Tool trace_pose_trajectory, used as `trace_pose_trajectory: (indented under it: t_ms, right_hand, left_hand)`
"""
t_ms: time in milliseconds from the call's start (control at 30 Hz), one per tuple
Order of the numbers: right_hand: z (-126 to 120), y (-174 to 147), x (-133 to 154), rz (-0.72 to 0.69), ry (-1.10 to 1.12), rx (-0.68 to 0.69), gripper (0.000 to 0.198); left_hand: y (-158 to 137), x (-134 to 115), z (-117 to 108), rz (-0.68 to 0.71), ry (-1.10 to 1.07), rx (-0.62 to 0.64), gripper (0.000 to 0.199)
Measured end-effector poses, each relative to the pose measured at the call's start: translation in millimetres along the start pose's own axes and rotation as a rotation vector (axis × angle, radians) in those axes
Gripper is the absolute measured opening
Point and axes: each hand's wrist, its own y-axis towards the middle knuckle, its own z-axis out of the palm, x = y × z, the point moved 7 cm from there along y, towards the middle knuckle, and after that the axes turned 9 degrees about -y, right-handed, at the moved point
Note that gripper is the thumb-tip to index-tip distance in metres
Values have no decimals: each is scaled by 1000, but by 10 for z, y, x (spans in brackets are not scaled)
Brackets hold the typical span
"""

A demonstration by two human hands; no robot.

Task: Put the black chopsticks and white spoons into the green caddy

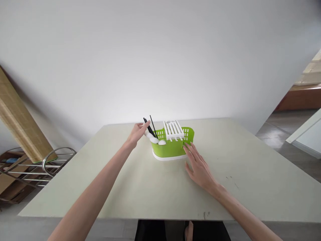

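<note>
A green basket (168,149) with a white base and a white slotted rack (174,130) on top stands on the table. In its left end are several thin black chopsticks (150,129), leaning left, and white rounded spoon heads (154,140). My left hand (137,133) is at that end, thumb and fingers closed around the upper part of the chopsticks; the fingertips are partly hidden. At the basket's right end rests my right hand (199,169), fingers spread and their tips at the green wall, holding nothing.
The pale table (140,194) has a white wall (160,67) behind it. On the left, a metal rack (47,167) and a leaning tan board (18,117) stand beside the table. Several dark marks (205,214) show near the front edge.
</note>
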Motion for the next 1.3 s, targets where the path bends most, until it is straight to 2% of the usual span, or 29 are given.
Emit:
trace_pose_trajectory:
  t_ms: [167, 333, 500, 733, 867, 1000, 1067, 1167, 1233, 1300]
  right_hand:
    - [-2, -30, 58, 24, -2, -29, 84]
    - [-30, -60, 145, 26, 8, -47, 86]
    - [-36, -92, 165, 39, 20, -51, 86]
    - [2, -123, 129, 50, 37, -47, 88]
    - [7, -133, 131, 47, 35, -55, 87]
    - [14, -147, 118, 38, 29, -70, 86]
    - [14, -153, 113, 33, 26, -69, 86]
    - [2, -162, 115, 26, 28, -59, 86]
    - [-11, -168, 113, 33, 22, -54, 86]
    - [-21, -174, 114, 33, 15, -49, 85]
  left_hand:
    - [300, -133, 345, -21, 90, 183, 44]
    - [378, -185, 479, 14, 1, 241, 37]
    - [363, -231, 538, 40, -107, 295, 39]
    - [381, -460, 379, 242, -231, 195, 36]
    - [416, -685, 160, 360, -332, 116, 35]
    - [568, -774, -278, 386, -624, -120, 25]
    - [668, -635, -566, 293, -856, -292, 20]
    - [750, -246, -948, 78, -1110, -505, 28]
    - [751, 12, -1156, -4, -1144, -544, 32]
    - [719, 259, -1322, -50, -1142, -523, 24]
